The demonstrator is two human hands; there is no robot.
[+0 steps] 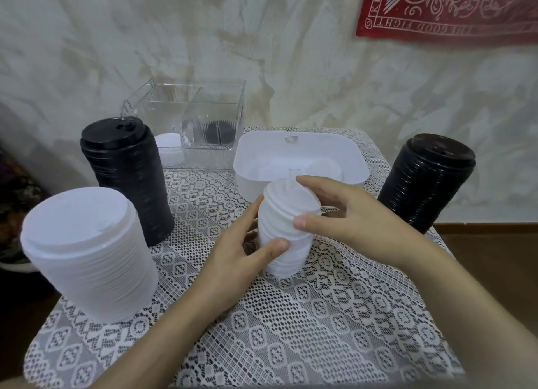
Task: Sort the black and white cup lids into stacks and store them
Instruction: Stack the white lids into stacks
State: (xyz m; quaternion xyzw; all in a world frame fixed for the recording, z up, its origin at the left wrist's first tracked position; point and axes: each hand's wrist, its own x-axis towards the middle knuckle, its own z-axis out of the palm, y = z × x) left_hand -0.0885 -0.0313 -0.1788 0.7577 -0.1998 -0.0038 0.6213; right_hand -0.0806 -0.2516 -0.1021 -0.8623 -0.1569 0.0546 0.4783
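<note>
Though wall (320, 77) stained, lace-clothed table (291, 336) under lids (281, 222)

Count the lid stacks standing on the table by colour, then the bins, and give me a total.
Black lid stacks: 2, far left and far right
White lid stacks: 2, near left and middle
Bins: 2, clear and white
Total: 6

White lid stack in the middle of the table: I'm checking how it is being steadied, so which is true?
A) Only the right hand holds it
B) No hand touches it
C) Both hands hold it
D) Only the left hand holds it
C: the left hand grips the lower part of the small white lid stack, and the right hand pinches it near the top.
</note>
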